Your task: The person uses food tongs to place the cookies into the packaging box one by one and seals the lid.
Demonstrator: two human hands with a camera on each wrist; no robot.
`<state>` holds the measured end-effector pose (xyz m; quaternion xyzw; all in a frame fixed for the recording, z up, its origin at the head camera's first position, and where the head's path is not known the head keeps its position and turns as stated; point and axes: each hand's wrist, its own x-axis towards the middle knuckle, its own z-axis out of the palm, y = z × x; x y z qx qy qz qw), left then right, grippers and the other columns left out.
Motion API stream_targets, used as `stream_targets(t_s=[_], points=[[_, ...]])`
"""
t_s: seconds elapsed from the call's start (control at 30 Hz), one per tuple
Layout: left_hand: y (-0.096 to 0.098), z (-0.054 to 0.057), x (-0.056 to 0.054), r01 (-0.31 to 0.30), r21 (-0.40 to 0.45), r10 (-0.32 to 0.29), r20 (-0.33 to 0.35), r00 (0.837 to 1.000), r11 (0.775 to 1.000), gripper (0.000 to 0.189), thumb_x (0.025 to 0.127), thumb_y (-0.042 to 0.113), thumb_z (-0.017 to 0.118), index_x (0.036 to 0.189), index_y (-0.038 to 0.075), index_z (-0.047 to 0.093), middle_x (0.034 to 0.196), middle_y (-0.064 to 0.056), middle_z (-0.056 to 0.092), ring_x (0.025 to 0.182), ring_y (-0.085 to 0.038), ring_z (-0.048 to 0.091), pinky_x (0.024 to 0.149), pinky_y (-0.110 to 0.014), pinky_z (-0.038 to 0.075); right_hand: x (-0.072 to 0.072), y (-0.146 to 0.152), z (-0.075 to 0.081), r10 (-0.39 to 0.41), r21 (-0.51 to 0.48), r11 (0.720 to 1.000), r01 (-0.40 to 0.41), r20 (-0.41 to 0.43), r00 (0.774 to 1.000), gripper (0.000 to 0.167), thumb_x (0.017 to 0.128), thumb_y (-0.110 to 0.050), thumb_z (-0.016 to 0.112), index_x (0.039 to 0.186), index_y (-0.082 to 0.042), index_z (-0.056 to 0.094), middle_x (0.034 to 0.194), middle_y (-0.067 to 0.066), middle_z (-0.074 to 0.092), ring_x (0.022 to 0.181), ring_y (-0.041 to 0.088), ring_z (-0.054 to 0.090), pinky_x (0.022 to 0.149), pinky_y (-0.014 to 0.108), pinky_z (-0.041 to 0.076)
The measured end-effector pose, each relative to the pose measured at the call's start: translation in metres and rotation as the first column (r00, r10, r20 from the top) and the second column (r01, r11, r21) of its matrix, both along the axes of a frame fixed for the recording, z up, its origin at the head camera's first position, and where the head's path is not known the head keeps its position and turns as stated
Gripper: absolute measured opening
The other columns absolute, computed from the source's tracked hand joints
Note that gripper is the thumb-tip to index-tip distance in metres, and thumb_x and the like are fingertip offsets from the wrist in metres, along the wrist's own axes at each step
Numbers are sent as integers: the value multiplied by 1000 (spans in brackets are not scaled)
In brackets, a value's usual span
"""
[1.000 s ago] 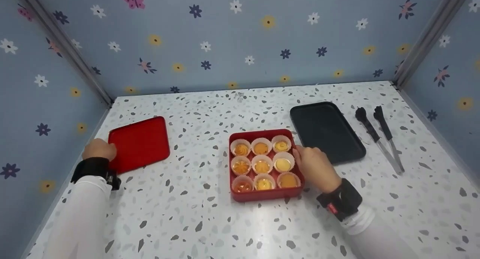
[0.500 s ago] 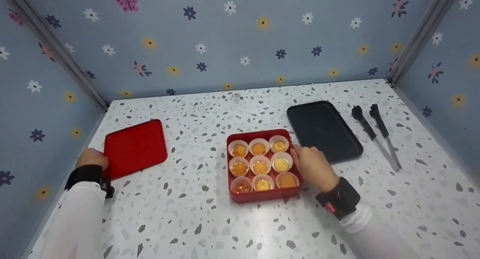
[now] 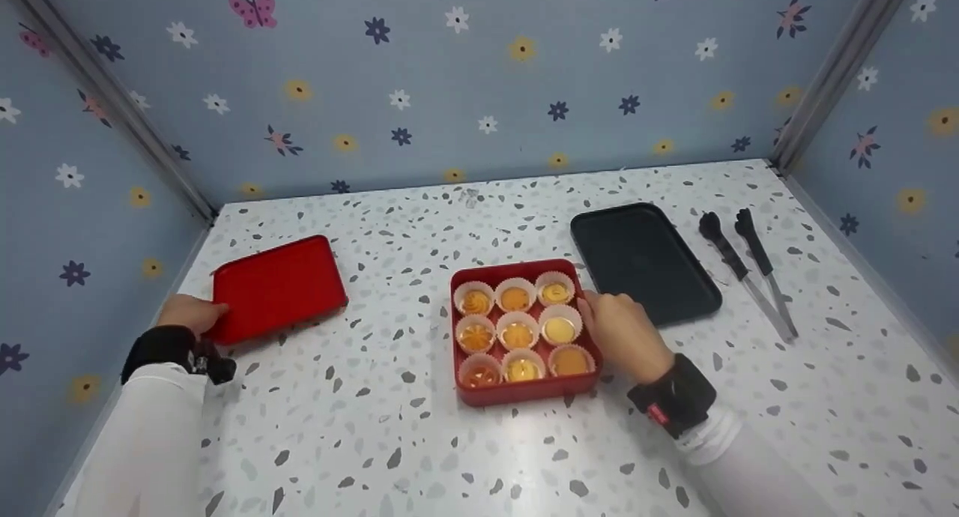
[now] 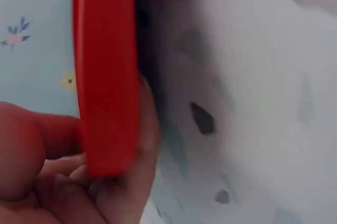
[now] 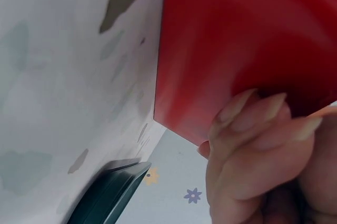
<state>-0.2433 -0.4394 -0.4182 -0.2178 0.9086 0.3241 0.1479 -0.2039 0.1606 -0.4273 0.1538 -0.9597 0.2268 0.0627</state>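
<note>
A flat red lid [image 3: 281, 286] is at the left, its near-left corner pinched by my left hand [image 3: 189, 313]. The left wrist view has the thumb on one face of the lid [image 4: 108, 76] and a finger along the other; the edge stands off the speckled tabletop. Near the middle sits a square red box [image 3: 524, 391] with rows of small yellow and orange pastries [image 3: 517, 334] in white paper cups. My right hand [image 3: 625, 333] holds the box by its right wall. In the right wrist view, bent fingertips [image 5: 274, 108] press against the outer wall.
A dark grey tray [image 3: 644, 262] lies behind my right hand. To its right is a pair of tongs [image 3: 757, 277] with black tips and metal arms. Blue flower-patterned panels [image 3: 479, 75] enclose the white speckled table [image 3: 359, 457] at the back and sides.
My left hand now has the lid raised and tilted, its right side shifted slightly right. The right hand and box stay put; the whole head view has shifted a little.
</note>
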Motion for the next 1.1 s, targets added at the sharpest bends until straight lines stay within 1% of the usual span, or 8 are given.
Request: stream_targets(t_s=[0.2,0.43,0.5,0.57,0.8,0.9,1.0,1.1], points=[[6,10,-5,-108,357,102,34,994,928,70,102,25,54,148,-16,20,94,-1,58,73,-8,61,75,-27,57,1,0,1,5,7,1000,-5,-11,1000,21,100,-16,59,95,1,71,72,16,66,73,36,67,63,52,54],[40,25,-6,-174,673,232,4,973,719,80,103,19,54,158,2,-2,130,-9,42,83,-8,62,89,-31,54,1,0,3,-4,2,1000,4,35,999,22,100,-16,59,99,1,72,72,14,66,72,33,67,64,49,55],[54,29,-6,-148,713,260,-49,964,685,83,102,18,56,158,4,-3,129,-9,42,84,-8,63,87,-30,55,0,1,3,-8,3,1000,8,49,999,22,101,-16,59,100,1,72,72,13,66,72,32,67,64,49,54],[69,32,-6,-100,722,273,-127,954,684,84,101,16,58,158,2,-2,126,-10,43,84,-7,64,82,-30,56,0,1,3,-12,0,1000,12,62,998,22,101,-16,59,101,1,72,72,13,66,71,31,67,63,48,54],[133,49,-4,26,633,280,-378,883,774,65,99,16,60,149,1,22,136,-20,48,103,-19,63,77,-34,58,0,1,6,-8,-5,1000,9,87,996,23,100,-16,59,104,2,72,72,12,66,69,27,64,62,44,52],[164,55,2,91,624,271,-461,845,776,52,100,11,59,141,2,29,138,-22,50,112,-27,60,81,-38,57,0,3,8,-5,-14,1000,7,104,995,24,100,-16,59,107,2,72,74,13,67,70,27,64,63,43,53],[191,57,11,197,573,226,-582,781,795,43,99,6,58,134,1,34,132,-21,56,112,-29,61,85,-40,56,0,7,13,-5,-45,999,10,91,996,28,100,-15,58,116,5,69,84,17,70,71,28,66,65,43,55],[215,56,19,335,480,150,-723,674,811,38,98,1,59,129,-3,38,124,-20,61,106,-30,65,84,-42,56,0,12,21,1,-132,991,12,98,995,34,102,-16,55,127,5,64,75,16,69,59,24,65,55,41,55]])
